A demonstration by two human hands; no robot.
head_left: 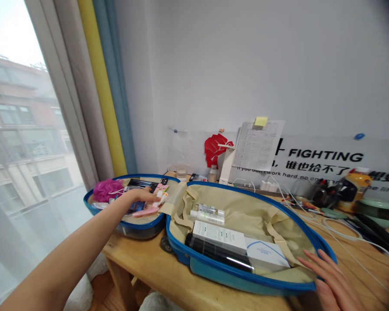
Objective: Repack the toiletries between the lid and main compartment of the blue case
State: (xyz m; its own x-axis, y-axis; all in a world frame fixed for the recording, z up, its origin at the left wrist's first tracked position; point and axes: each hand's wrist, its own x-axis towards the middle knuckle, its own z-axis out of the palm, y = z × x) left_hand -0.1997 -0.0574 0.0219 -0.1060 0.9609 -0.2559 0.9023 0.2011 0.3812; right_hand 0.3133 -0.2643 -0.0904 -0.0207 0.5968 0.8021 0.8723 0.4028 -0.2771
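Observation:
A small blue suitcase (246,280) lies open on the table, both halves lined in beige. My left hand (145,195) reaches into its left half, fingers stretched over small packed items. Under and around the fingers are a pink comb-like piece (146,211), a small white and orange item (162,198) and a dark flat pack (139,185). A magenta bath puff (107,190) sits at that half's far left. My right hand (332,276), fingers apart, rests at the right rim. The right half holds a white tube (208,216), white boxes (218,235) and a long black box (218,255).
Behind the suitcase are a white lamp-like stand (226,166), a small jar (213,173) and a charger (269,185) with cables. An orange bottle (353,190), a green bowl (377,211) and pens stand at right. Curtains (103,86) and a window flank the left.

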